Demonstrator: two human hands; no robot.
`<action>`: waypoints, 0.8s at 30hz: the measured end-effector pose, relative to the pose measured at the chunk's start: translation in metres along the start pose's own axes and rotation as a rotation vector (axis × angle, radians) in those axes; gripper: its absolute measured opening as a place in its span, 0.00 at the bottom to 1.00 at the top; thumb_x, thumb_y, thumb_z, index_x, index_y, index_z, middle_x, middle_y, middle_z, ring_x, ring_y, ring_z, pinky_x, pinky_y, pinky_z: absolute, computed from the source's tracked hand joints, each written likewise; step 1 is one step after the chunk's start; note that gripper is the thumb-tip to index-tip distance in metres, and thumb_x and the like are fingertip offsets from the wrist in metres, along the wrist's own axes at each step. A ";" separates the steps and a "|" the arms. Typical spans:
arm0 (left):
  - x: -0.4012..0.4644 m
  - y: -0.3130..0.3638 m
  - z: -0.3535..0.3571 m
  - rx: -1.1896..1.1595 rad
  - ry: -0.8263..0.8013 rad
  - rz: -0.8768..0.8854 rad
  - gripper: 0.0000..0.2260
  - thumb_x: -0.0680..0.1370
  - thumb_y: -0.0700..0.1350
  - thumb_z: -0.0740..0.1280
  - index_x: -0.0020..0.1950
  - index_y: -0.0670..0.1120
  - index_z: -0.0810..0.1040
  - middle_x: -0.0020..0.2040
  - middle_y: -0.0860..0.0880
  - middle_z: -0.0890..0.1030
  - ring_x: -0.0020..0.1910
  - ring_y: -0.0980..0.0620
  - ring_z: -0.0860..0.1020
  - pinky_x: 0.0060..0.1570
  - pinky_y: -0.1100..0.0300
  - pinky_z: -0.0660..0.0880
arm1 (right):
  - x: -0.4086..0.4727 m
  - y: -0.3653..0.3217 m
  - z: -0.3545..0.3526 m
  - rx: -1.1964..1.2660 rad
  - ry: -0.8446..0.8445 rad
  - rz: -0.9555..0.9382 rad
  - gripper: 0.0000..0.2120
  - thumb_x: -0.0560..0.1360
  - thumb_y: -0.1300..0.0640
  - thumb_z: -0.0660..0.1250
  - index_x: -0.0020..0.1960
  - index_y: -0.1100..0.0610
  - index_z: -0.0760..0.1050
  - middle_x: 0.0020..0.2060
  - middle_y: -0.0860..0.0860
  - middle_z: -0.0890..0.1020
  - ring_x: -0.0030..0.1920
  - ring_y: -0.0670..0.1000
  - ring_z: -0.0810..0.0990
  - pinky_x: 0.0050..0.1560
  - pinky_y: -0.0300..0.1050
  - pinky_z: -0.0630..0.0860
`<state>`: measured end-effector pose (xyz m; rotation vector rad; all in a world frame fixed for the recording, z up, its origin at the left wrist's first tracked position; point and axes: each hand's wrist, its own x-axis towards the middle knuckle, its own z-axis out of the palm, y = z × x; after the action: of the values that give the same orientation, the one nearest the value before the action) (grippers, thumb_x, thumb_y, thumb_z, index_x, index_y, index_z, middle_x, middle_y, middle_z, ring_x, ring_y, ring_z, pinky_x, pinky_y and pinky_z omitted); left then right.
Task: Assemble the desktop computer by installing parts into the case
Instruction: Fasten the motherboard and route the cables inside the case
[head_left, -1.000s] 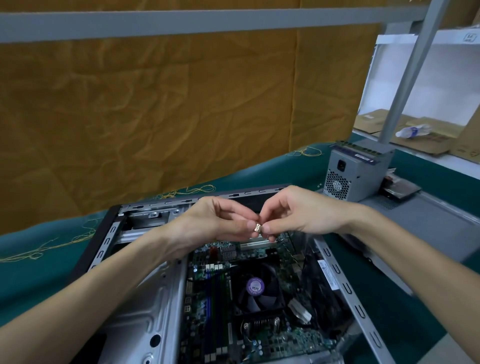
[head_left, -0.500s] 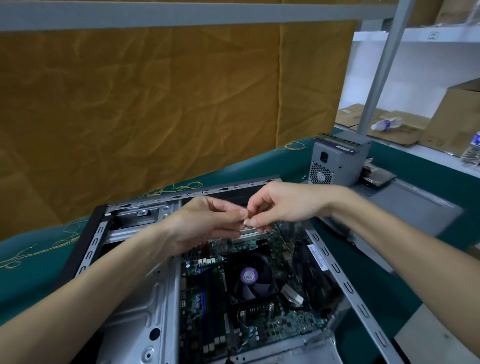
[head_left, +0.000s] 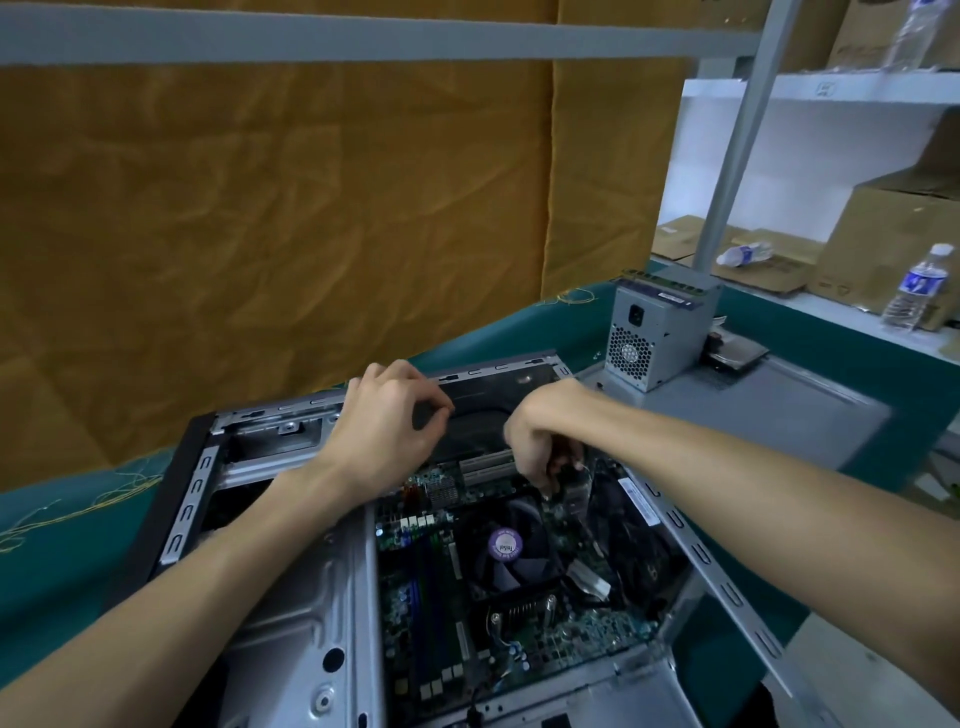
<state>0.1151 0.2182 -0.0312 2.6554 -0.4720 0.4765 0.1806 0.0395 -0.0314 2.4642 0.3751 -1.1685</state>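
Separated since a moment ago: hands that met over a small connector. Right hand (head_left: 540, 441) now reaches down to the motherboard (head_left: 415, 561) beside the CPU fan (head_left: 506, 545), fingers curled on something dark; what exactly, cannot tell, likely the connector being seated. Left hand (head_left: 389, 431) hovers, thumb and forefinger lightly pinched, seemingly empty. Case (head_left: 291, 613) lies open on its side, holding board and fan. Power supply (head_left: 657, 332) stands outside, uninstalled.

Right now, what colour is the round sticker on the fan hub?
Purple with small white print, on the sticker of the black fan; the head view shows it.
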 end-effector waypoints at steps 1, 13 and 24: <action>0.000 0.000 0.001 0.001 -0.002 -0.008 0.08 0.80 0.46 0.67 0.57 0.55 0.83 0.54 0.53 0.76 0.56 0.48 0.69 0.56 0.53 0.63 | 0.001 0.000 0.000 0.002 -0.004 -0.001 0.08 0.82 0.54 0.68 0.50 0.58 0.77 0.34 0.53 0.73 0.33 0.53 0.75 0.40 0.45 0.76; 0.000 0.001 0.005 0.047 0.058 -0.038 0.16 0.79 0.43 0.68 0.67 0.51 0.77 0.60 0.49 0.73 0.60 0.45 0.68 0.59 0.52 0.63 | 0.011 0.003 0.003 -0.004 -0.025 -0.032 0.08 0.81 0.54 0.69 0.53 0.58 0.81 0.33 0.52 0.73 0.31 0.51 0.73 0.34 0.41 0.74; 0.000 -0.005 0.009 0.116 -0.006 -0.157 0.23 0.78 0.47 0.67 0.73 0.52 0.69 0.66 0.46 0.72 0.66 0.42 0.67 0.67 0.46 0.60 | 0.009 0.003 0.006 -0.011 0.036 -0.054 0.05 0.80 0.56 0.70 0.49 0.58 0.80 0.32 0.52 0.74 0.29 0.51 0.74 0.32 0.42 0.74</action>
<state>0.1191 0.2182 -0.0409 2.7776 -0.2416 0.4609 0.1833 0.0352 -0.0409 2.4825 0.4601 -1.1420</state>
